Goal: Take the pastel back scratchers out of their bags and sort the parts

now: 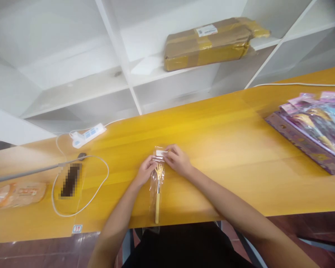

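A clear plastic bag (153,193) lies on the table near its front edge. Inside it is a yellow hand-shaped scratcher (157,201) with a metal neck, its fingers pointing away from me. My left hand (146,170) pinches the left side of the bag's upper part, just above the scratcher's fingers. On the right side my right hand (178,160) is closed on the bag's top end, beside a small white label (161,153). Both hands are close together, with the bag's top between them.
A purple box (304,143) heaped with bagged items stands at the right. To the left are a white power strip (89,136), a looped cable (108,173), a blurred dark object (70,181) and an orange-and-clear package (24,193). A taped carton (206,46) rests on the shelf behind.
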Demonstrator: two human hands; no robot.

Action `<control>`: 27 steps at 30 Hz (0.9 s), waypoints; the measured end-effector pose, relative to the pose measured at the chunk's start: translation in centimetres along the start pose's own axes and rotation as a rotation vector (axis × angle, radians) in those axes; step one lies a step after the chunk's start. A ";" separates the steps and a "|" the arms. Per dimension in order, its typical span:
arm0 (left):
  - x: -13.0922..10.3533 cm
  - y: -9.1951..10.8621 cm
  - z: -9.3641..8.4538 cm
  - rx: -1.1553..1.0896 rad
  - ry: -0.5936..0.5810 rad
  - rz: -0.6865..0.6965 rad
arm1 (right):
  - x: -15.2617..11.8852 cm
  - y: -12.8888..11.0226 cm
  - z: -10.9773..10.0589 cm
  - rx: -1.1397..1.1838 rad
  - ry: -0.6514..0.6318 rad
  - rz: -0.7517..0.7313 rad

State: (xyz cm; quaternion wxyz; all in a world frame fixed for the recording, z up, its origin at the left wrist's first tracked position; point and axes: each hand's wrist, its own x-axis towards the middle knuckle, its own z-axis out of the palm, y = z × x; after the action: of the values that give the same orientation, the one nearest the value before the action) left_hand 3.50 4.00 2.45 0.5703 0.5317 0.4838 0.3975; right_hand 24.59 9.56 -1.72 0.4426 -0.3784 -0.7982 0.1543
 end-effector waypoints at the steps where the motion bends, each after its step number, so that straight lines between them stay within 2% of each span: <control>1: 0.0 0.1 0.0 -0.003 -0.016 0.031 | 0.0 0.0 -0.1 0.043 0.012 0.035; 6: 0.3 -0.1 0.3 -0.027 -0.023 0.079 | 0.4 -0.2 -0.3 0.263 0.049 0.115; 10: 0.5 -0.7 0.6 -0.091 0.001 0.103 | 0.8 -0.5 -0.5 0.334 0.027 0.151; 15: 0.6 -1.2 0.3 -0.078 0.117 -0.012 | 0.9 -1.0 -0.7 0.371 -0.008 0.187; 20: 0.8 -1.2 -0.2 -0.087 0.199 0.004 | 0.8 -1.4 -0.5 0.483 -0.028 0.244; 22: 1.0 -1.3 -0.3 -0.103 0.234 0.031 | 0.8 -1.5 -0.5 0.507 0.027 0.275; 25: 1.3 -1.6 -0.4 -0.123 0.281 0.053 | 0.9 -1.3 -0.5 0.485 0.204 0.304; 27: 1.5 -1.9 -0.4 -0.134 0.310 0.058 | 0.9 -1.2 -0.4 0.525 0.263 0.322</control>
State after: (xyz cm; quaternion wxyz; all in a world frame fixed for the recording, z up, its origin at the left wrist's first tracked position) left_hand 3.27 5.29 0.39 0.5110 0.4386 0.5231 0.5224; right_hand 24.05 9.37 -0.26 0.5942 -0.3892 -0.5972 0.3726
